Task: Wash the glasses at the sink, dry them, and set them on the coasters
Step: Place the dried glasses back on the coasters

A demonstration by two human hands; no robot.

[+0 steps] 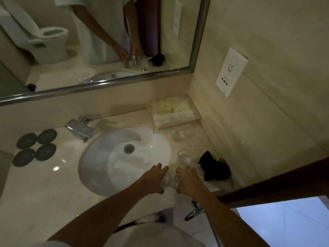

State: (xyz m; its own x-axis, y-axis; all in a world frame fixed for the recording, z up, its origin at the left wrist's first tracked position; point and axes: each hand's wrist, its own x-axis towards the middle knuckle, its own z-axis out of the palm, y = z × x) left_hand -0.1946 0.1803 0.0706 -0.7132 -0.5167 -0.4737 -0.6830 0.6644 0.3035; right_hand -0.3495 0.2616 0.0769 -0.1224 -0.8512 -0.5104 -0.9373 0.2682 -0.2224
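Glasses stand on the pale countertop (44, 189) to the right of the sink (114, 163): two at its near right edge under the person's hands, one upright just beyond them (184, 157), and another farther back (177, 135) below a clear tray of packets (175, 113). The left hand (154, 179) reaches over the basin's rim with its fingers curled round one glass (166, 180). The right hand (187, 180) is just beside it, its fingers wrapped round a second glass (177, 180); the two held glasses are close together, and whether they touch is not clear. A crumpled black cloth (214, 166) lies on the counter right of the hands. Four dark round coasters (36, 147) sit in a square at the far left, well apart from the glasses. A chrome tap (80, 129) stands behind the basin, with a mirror (99, 40) on the wall above.
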